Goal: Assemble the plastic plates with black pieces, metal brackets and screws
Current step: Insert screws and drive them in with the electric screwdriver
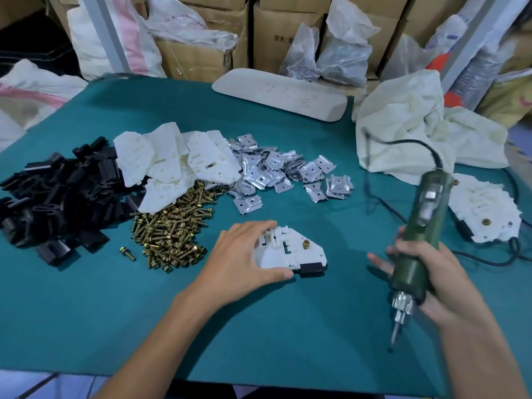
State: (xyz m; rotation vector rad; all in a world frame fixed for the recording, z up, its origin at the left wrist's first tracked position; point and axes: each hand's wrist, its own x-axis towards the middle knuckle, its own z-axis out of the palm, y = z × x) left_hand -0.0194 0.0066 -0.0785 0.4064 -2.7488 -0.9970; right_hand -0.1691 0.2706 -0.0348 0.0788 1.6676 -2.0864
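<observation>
Left hand point(244, 254) clamps thumb and fingers across the plate point(290, 251) on the table point(86, 298), likely steadying its seated screw point(306, 243), while the right hand point(431, 272) wraps the driver point(417, 234), bit down, seemingly ready to drive.

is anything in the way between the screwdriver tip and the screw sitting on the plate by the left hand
Nothing visible does. Only bare green mat lies between the screwdriver in the right hand and the brass screw on the plate. The left hand grips the plate's left side, clear of the screw.
</observation>
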